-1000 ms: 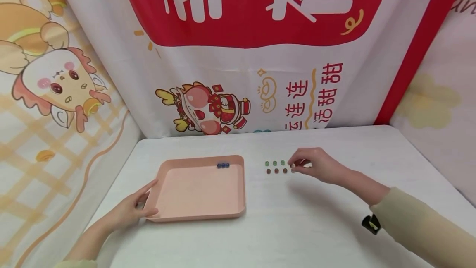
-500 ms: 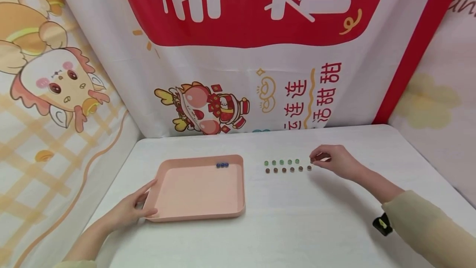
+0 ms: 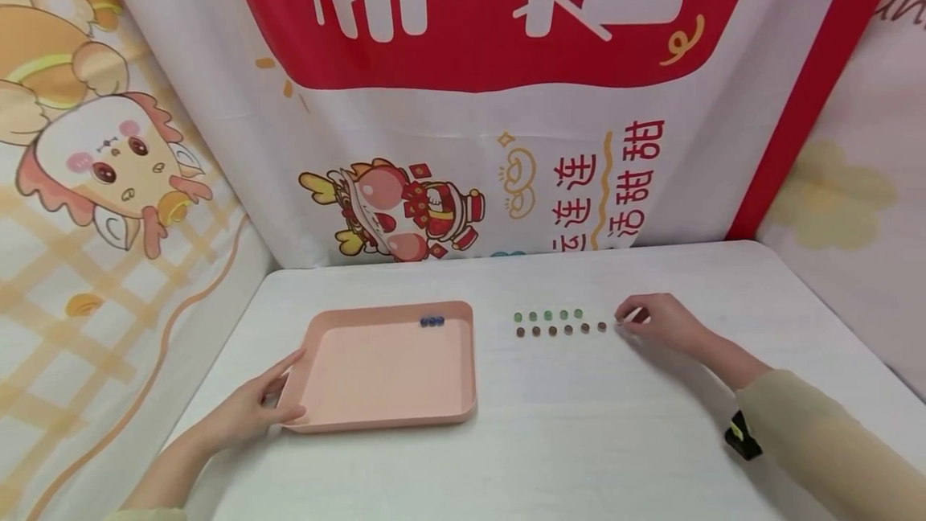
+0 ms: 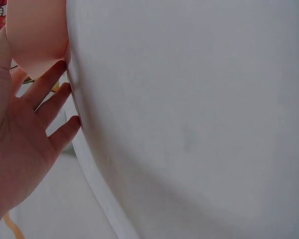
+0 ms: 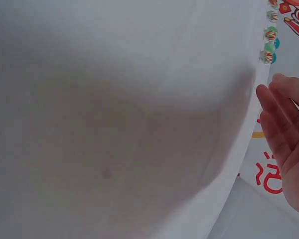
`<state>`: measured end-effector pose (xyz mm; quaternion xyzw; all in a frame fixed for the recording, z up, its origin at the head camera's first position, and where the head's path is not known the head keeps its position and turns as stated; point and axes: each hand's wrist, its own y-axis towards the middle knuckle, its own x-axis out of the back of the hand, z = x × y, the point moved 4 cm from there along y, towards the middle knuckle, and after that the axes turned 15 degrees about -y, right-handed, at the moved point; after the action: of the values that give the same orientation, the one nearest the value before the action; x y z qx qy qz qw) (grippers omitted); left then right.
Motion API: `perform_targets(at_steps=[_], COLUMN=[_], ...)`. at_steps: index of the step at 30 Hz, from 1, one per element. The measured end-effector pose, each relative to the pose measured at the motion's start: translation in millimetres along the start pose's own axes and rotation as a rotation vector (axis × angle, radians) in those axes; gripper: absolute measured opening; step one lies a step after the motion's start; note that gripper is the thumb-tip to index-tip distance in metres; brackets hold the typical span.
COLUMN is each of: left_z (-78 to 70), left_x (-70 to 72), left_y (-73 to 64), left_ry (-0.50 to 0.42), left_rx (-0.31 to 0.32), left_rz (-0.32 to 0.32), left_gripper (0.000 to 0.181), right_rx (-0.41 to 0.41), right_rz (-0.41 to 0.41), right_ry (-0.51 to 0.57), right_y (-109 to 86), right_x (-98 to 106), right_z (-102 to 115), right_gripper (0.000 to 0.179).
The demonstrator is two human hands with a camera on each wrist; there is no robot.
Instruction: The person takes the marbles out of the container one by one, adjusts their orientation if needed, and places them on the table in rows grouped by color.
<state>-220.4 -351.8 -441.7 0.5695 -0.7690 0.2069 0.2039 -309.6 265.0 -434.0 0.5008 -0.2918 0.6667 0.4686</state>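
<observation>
In the head view, my left hand [image 3: 249, 408] holds the left side of a pink tray [image 3: 383, 424], its thumb at the near corner and index finger at the left rim. The other fingers [image 4: 55, 104] spread below the tray wall in the left wrist view. Three blue marbles [image 3: 432, 321] sit in the tray's far right corner. Right of the tray lie a row of green marbles [image 3: 548, 315] and, nearer, a row of brown marbles [image 3: 568, 330]. My right hand [image 3: 665, 322] pinches a small marble at the brown row's right end; its fingertips mostly hide it.
A white table [image 3: 579, 441] carries everything. A printed cloth [image 3: 434, 119] hangs behind its far edge, with patterned cloths on both sides. A dark band [image 3: 742, 436] is on my right wrist.
My right hand has moved right from over the rows to past their right ends, then down toward the table. More green and brown marbles now show. My left hand and the tray stay put.
</observation>
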Motion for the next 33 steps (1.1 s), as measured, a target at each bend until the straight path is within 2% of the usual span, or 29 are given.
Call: perform_targets(at_steps=[10, 25, 33], left_z=[0.2, -2.8, -0.8], left_x=[1.5, 2.2, 2.5], left_y=[-1.1, -2.3, -1.8], left_ry=[-0.016, -0.023, -0.021], left_rx=[-0.026, -0.040, -0.047], left_rz=[0.001, 0.011, 0.007], left_gripper=[0.094, 0.093, 0.094], right_rx=[-0.075, -0.088, -0.097], right_rz=[0.054, 0.025, 0.038], right_ry=[-0.039, -0.103, -0.083], right_y=[5.0, 4.4, 2.0], right_x=[-12, -16, -11], right_z=[-7, -7, -3], right_gripper=[0.013, 0.014, 0.018])
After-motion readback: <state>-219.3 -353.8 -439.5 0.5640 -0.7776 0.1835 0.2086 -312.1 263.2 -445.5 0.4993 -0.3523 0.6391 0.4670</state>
